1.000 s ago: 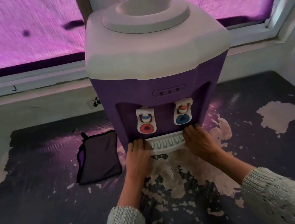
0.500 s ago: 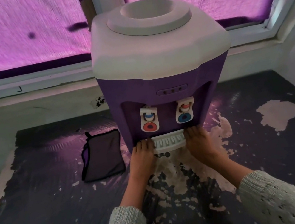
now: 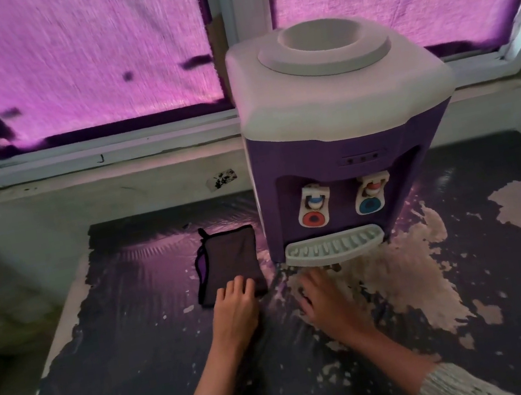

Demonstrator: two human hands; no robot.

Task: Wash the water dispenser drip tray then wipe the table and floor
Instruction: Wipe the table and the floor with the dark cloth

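The fingers of the left hand are laid flat and spread on the near edge of a dark folded cloth with black trim, nothing being gripped. The right hand is rested open on the counter, just short of the pale slotted plastic drip tray, which is seated at the foot of the purple and white plastic water dispenser. Half a second earlier both hands were pressed against the tray's two ends; they have since been withdrawn, the left moved onto the cloth. The counter's dark coating is seen peeled in pale, ragged patches.
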